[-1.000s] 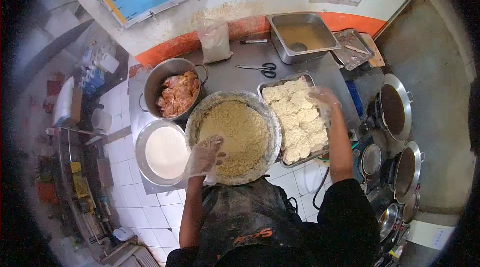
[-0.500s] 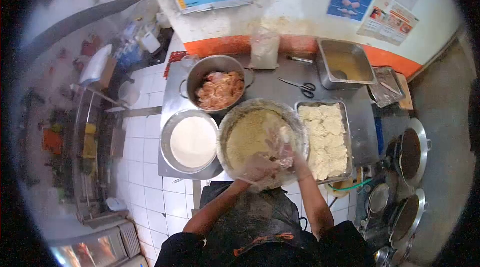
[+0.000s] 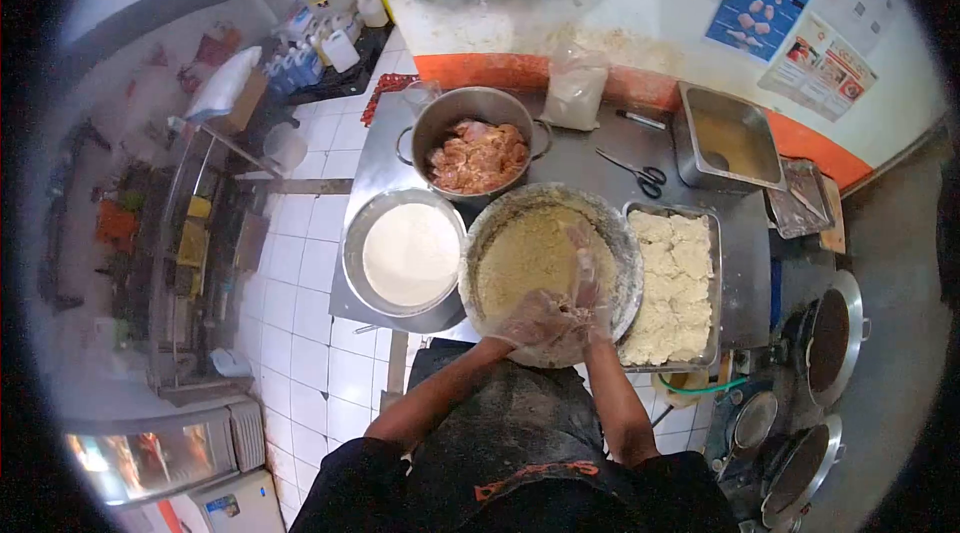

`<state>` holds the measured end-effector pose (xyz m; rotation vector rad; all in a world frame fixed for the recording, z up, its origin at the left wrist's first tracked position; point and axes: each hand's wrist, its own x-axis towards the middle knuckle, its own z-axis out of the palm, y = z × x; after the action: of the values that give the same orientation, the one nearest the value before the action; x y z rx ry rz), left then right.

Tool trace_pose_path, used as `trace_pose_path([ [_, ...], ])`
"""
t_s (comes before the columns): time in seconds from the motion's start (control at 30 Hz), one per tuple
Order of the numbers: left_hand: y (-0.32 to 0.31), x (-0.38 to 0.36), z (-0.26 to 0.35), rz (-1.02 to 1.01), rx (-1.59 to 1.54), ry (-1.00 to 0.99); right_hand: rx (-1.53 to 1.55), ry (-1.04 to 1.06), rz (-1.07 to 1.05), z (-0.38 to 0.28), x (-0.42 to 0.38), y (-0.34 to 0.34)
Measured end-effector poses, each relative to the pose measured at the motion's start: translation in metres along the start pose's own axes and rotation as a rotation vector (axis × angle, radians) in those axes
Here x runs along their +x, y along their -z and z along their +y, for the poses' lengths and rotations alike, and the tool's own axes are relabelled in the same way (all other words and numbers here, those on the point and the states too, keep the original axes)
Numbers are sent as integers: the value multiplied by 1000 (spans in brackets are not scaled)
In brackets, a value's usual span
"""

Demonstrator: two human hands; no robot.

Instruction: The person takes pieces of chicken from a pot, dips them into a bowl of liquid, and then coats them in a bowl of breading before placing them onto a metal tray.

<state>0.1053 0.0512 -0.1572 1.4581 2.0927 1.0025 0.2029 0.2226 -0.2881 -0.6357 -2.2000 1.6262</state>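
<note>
A large round bowl [image 3: 475,223] of pale crumbly coating stands at the table's front edge. Both hands are inside it, over its lower right part, wearing what look like clear gloves. My left hand [image 3: 538,319] is low in the bowl, its fingers blurred. My right hand [image 3: 592,305] is close beside it. Whitish coated pieces show at the hands, one pointing up above the right hand; which fingers hold them is unclear. To the right lies a metal tray [image 3: 716,283] of coated pieces. On the left is a basin of white flour or batter [image 3: 410,253].
Behind are a pot of raw meat [image 3: 478,155], a plastic bag of white powder [image 3: 577,88], scissors [image 3: 640,173], a marker [image 3: 641,120] and a deep steel container [image 3: 730,178]. Large pans [image 3: 835,338] stand at the right. A shelf [image 3: 180,263] is at the left.
The view has shifted, so the table and its contents appear further right and the pot slightly higher or lower. Both hands remain in the bowl, in slightly altered poses.
</note>
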Motion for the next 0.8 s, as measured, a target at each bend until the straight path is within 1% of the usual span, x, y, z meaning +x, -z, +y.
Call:
trace_pose_path([
  [0.03, 3, 4, -5, 9, 6, 7, 2, -6, -28, 17, -3, 4],
  [0.07, -1, 9, -12, -65, 155, -50, 12, -4, -58, 32, -3, 8],
  [0.1, 2, 11, -11, -140, 298, -107, 32, 15, -100, 26, 1, 14],
  [0.13, 7, 9, -11, -128, 296, -102, 25, 21, -110, 19, 6, 22],
  [0.2, 32, 4, 6, 142, -18, 22, -883, 296, -107, -67, 27, 58],
  [0.23, 27, 0, -2, 148, -22, 23, -888, 299, -112, -96, 34, 67],
  [0.3, 16, -8, -26, 286, -494, -73, -665, 241, -230, -141, 47, 78],
  [0.33, 28, -6, -22, 286, -495, -77, -668, 242, -226, -160, 51, 79],
  [0.4, 62, 6, -3, 91, 185, -289, -792, 116, -331, -200, 58, 85],
  [0.43, 59, 11, -2, 100, 182, -294, -763, 410, -227, -239, 52, 89],
  [0.47, 50, 13, 1, 36, -252, -101, -770, 412, -227, -237, 61, 86],
  [0.5, 51, 13, 3, -32, -681, 96, -884, 306, -212, -235, 77, 82],
  [0.53, 56, 9, 1, -30, -682, 90, -995, 196, -195, -233, 96, 77],
  [0.57, 68, 3, 9, 50, -270, -83, -1303, 28, -287, -309, 116, 48],
  [0.6, 84, -2, 18, 127, 146, -249, -1261, 222, -276, -293, 142, 39],
  [0.63, 108, -9, 31, -42, 216, -195, -1211, 415, -263, -274, 168, 27],
  [0.67, 108, -16, 19, -40, 216, -196, -1003, 358, -289, -279, 196, 6],
  [0.7, 100, -26, 4, -73, -350, -131, -794, 300, -312, -289, 218, -19],
  [0.73, 101, -33, -8, -104, -912, -59, -668, 514, -242, -306, 226, -44],
  [0.77, 180, -40, 31, -113, -153, -115, -534, 727, -168, -325, 235, -72],
  [0.8, 189, -47, 18, -111, -147, -122, -842, 733, -334, -335, 256, -104],
])
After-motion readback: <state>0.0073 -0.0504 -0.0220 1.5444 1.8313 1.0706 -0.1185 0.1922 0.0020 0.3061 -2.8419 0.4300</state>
